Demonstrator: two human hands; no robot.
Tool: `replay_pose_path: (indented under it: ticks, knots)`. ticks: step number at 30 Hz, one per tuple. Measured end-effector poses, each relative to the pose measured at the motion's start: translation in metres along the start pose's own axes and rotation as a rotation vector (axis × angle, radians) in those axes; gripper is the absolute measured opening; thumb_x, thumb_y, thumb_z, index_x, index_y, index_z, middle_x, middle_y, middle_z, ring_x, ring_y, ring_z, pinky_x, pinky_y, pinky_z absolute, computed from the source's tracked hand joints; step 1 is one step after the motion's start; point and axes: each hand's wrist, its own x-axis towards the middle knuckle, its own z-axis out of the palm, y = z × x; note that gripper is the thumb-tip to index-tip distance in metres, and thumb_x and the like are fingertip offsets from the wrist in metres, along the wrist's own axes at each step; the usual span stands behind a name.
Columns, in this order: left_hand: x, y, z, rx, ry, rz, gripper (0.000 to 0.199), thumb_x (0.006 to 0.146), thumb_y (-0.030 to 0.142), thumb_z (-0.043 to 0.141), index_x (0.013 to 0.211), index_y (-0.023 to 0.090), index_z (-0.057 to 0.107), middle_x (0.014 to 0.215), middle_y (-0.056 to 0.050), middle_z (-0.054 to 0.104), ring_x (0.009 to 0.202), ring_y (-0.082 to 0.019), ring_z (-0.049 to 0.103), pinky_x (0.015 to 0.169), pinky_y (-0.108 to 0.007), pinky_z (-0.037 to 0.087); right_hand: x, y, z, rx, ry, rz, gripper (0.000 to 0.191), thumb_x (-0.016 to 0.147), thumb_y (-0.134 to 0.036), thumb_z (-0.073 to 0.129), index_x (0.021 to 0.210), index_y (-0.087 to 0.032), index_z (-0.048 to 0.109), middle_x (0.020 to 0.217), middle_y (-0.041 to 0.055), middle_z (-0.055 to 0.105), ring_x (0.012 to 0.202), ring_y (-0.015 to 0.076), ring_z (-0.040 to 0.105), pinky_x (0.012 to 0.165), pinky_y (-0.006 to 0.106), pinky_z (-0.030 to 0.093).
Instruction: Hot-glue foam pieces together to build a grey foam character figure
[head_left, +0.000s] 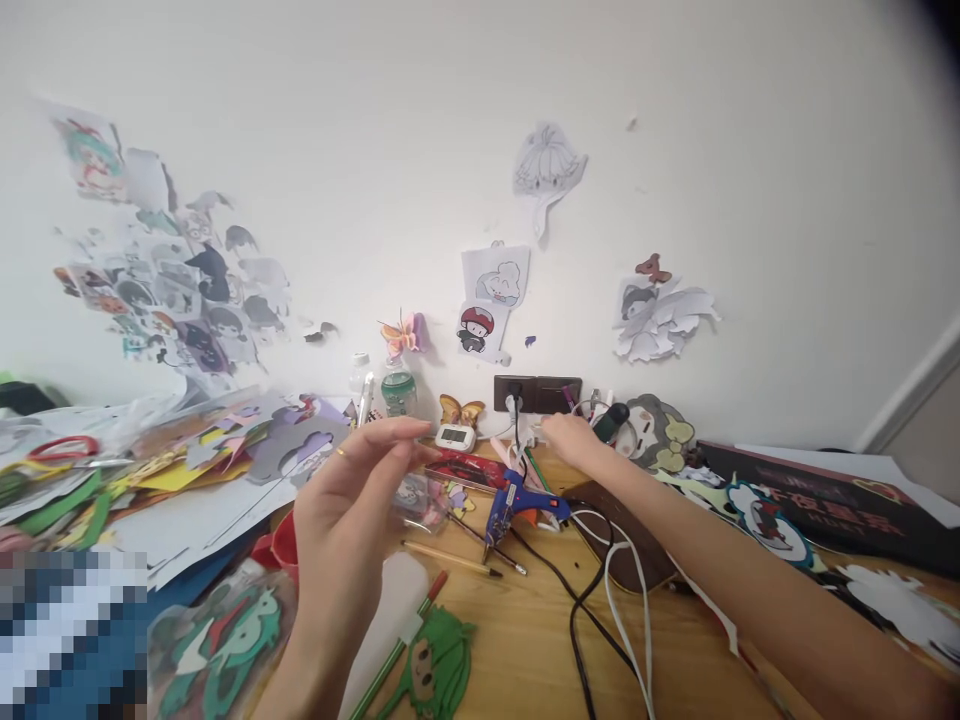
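My left hand [349, 490] is raised over the desk, thumb and fingertips drawn together in a pinch; whatever may lie between them is too small to make out. A ring shows on one finger. Stretched to the back of the desk, my right hand [568, 438] is closed near the wall socket [540, 394], beside small white items; its fingertips are mostly hidden. Between the hands, a blue glue gun [510, 505] stands nozzle down on the wood. A white timer [455, 438] and a red package [469, 468] lie behind my left fingertips.
Black cable [577, 610] and white cable [634, 620] loop across the desk [536, 660]. A green paper figure [442, 655] lies in front, near a pencil [450, 558]. Paper cutouts and red-handled scissors [64, 448] cover the left side. A black box [817, 500] sits at right.
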Motion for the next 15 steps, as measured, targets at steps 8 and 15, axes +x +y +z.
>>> replay_pose_path:
  ticks: [8, 15]
  knots:
    - [0.002, -0.011, 0.011, -0.135, -0.208, -0.339, 0.016, 0.073, 0.027, 0.064, 0.083, 0.014, 0.063, 0.082, -0.004, 0.066, 0.069, -0.013, 0.06, 0.065, -0.02, 0.045, -0.067, 0.007, -0.058, 0.523, 0.21, -0.027, 0.024, 0.088, -0.023, 0.046, 0.107, -0.014, 0.056, 0.085, 0.0034, 0.066, 0.077, 0.0167, 0.063, 0.067, 0.031, 0.052]
    - [-0.015, -0.03, 0.034, -0.482, -0.724, -0.898, 0.05, 0.088, 0.054, 0.033, 0.112, 0.014, 0.053, 0.096, -0.013, 0.063, 0.073, -0.019, 0.064, 0.056, -0.023, 0.048, -0.132, -0.037, -0.048, 0.701, 0.5, -0.411, 0.029, 0.085, -0.015, 0.043, 0.107, -0.022, 0.059, 0.116, 0.0037, 0.059, 0.109, 0.0181, 0.053, 0.095, 0.034, 0.041]
